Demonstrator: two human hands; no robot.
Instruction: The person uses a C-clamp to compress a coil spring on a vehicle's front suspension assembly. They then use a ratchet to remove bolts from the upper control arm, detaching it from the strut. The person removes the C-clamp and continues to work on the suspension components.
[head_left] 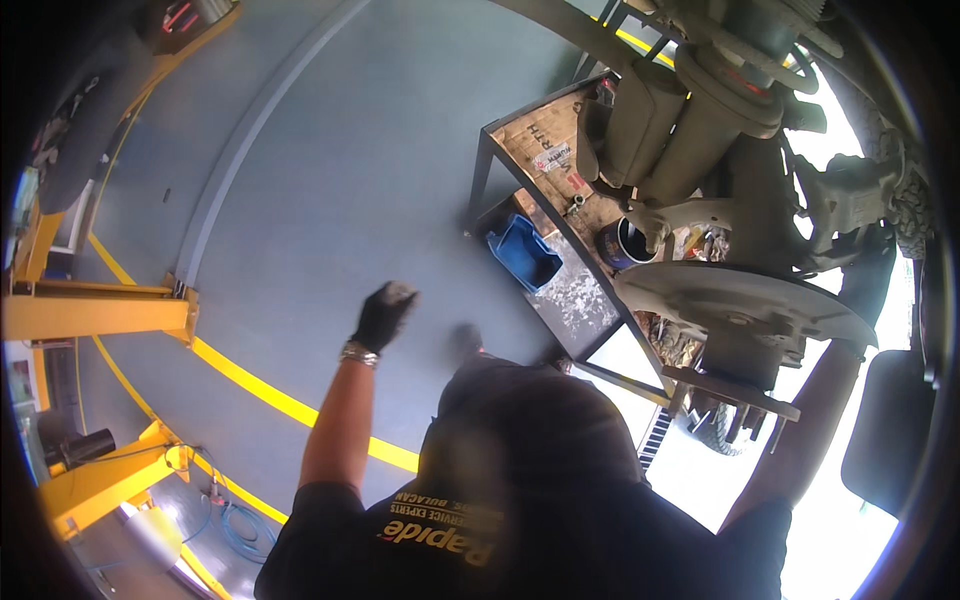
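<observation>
My left hand (385,312), in a dark glove with a metal band at the wrist, hangs in the air over the grey floor. Its fingers are curled and a little blurred; a pale patch shows at the fingertips, and I cannot make out whether it is something held. On the other side, my right hand (868,282), also dark-gloved, reaches up behind the rim of a brake disc (730,300). The disc hides most of its fingers. Below the disc's face sits a wheel hub flange (735,388) with studs. Suspension parts with a thick strut (712,105) rise above the disc.
A metal-framed cart (487,150) stands beside the disc, with a dark can (622,245) on its top and a blue plastic bin (525,252) lower down. Yellow lift arms (100,312) extend from the left. A blue hose (245,530) lies coiled on the floor.
</observation>
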